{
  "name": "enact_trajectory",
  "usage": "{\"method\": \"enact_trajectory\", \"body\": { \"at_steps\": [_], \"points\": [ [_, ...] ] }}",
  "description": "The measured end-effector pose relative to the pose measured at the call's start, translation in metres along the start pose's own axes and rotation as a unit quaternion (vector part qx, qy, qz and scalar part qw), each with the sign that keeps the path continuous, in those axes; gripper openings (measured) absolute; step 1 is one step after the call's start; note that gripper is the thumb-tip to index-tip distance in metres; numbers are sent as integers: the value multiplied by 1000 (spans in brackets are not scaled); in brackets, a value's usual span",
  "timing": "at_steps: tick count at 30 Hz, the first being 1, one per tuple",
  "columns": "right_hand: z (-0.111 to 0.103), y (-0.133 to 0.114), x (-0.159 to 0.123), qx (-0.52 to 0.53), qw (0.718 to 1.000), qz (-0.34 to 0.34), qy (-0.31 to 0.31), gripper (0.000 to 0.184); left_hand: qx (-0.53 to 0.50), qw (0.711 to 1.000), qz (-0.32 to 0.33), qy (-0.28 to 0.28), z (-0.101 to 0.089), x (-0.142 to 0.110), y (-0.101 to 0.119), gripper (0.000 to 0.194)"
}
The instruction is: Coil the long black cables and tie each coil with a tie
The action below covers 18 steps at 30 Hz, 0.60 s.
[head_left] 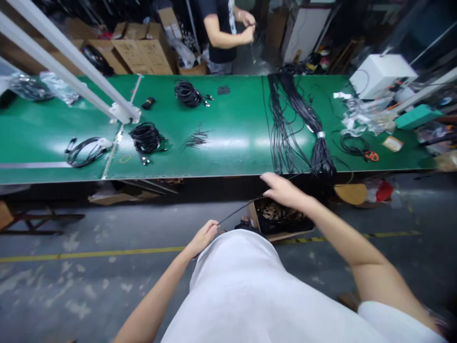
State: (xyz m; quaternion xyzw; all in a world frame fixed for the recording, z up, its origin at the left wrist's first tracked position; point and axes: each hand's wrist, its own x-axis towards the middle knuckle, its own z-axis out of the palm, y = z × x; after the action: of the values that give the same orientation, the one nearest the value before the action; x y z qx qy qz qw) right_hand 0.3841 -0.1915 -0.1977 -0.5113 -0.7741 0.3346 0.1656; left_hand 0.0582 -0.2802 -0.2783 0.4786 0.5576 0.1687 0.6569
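Observation:
My left hand (204, 237) is closed in a pinch on a thin black cable (237, 211) just in front of my white shirt. The cable runs taut up and to the right to my right hand (282, 189), which is closed round it at the front edge of the green table (235, 114). Past my right hand the cable leads on toward a long bundle of black cables (296, 124) tied with a white band and lying across the table. Below my right hand stands a cardboard box (276, 219) with black cables in it.
Coiled black cables (146, 138) lie in several spots on the table's left half. At the right are a white box (382, 74), plastic bags and orange scissors (371, 156). A white frame bar (71, 62) crosses the left. Another person (224, 28) works beyond the table by cardboard boxes.

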Motion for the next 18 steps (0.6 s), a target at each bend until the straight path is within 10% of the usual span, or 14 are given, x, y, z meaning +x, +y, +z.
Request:
{"method": "enact_trajectory", "body": {
  "at_steps": [4,8,13,18],
  "points": [
    [69,-16,10,114,983,-46,-134,28,-330,943,44,-20,-26,-25,67,36],
    [69,19,-15,26,996,90,9,33,-537,809,159,176,-89,-48,90,28],
    [56,-21,-31,-70,976,-40,-201,22,-255,955,75,131,-42,-27,85,30],
    [44,-83,4,-40,991,-74,-107,22,-172,980,39,-86,30,-18,81,36]
  ]
}}
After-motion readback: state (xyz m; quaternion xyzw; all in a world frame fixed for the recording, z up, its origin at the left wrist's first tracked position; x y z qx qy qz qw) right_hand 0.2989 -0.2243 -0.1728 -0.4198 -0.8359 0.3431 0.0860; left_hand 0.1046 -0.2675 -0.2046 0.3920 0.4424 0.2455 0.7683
